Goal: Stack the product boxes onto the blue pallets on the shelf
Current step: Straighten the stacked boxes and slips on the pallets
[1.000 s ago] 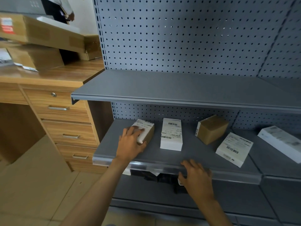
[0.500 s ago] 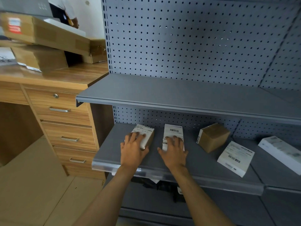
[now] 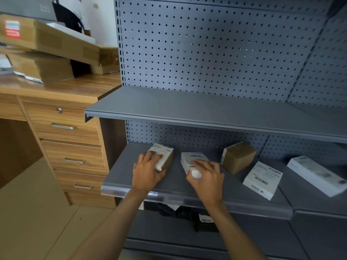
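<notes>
I see soft, even light, brightest top left by the white wall (image 3: 105,19). Dim shadow under the upper shelf (image 3: 206,109). Cartons (image 3: 47,38) at left are motion-blurred, and the long white box (image 3: 317,175) at the right edge is smeared too. Wide-angle lens bends the pegboard (image 3: 206,53) lines twd the edges.

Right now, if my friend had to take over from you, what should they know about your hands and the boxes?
Left hand grips the labelled brown box; right hand grips the small white box, both on the lower shelf.
Plain brown box, flat white box and long white box lie further right.
Done: nothing stacked; no blue pallets in view.
Left: stack all five.
</notes>
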`<state>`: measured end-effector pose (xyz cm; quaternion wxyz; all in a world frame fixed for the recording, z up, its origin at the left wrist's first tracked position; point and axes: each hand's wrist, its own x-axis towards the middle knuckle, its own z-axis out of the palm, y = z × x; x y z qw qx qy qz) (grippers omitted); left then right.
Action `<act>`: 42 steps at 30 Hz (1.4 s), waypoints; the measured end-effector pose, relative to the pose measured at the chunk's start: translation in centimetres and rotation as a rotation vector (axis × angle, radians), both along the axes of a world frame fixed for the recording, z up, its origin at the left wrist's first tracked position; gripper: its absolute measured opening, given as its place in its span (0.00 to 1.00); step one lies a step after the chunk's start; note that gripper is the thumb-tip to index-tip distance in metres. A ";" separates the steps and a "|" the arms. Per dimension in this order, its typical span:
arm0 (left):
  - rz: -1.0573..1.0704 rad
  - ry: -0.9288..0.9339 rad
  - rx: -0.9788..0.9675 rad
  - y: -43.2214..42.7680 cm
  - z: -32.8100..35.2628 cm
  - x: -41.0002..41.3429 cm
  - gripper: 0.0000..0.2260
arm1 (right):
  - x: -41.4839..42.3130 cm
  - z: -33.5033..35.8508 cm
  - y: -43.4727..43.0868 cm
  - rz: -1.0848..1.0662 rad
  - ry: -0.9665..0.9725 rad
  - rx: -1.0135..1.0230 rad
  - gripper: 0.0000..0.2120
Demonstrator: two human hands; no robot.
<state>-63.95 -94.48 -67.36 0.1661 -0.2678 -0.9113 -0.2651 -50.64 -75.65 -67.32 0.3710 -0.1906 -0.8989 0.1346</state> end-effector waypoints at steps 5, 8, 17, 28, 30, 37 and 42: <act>-0.004 0.050 0.105 -2.2 0.0 2.9 0.26 | 2.1 1.6 -0.6 0.047 0.106 0.022 0.15; -0.031 0.063 0.100 -3.4 1.8 5.9 0.27 | 4.2 4.2 -1.9 0.076 0.059 -0.014 0.16; 0.001 -0.144 0.165 -7.9 15.8 13.0 0.26 | 11.4 18.5 -6.7 0.139 -0.159 -0.082 0.18; -0.059 -0.167 0.095 -13.5 40.0 19.2 0.22 | 18.7 42.2 -11.0 0.129 -0.208 -0.249 0.17; -0.085 -0.145 0.128 -14.4 43.8 19.9 0.23 | 19.9 46.0 -11.7 0.102 -0.174 -0.255 0.17; -0.197 0.029 0.259 -16.0 53.6 21.6 0.22 | 21.9 56.5 -13.1 0.011 0.050 -0.210 0.16; -0.214 0.155 0.298 -15.5 59.8 21.3 0.19 | 22.3 62.7 -13.5 0.002 0.164 -0.181 0.16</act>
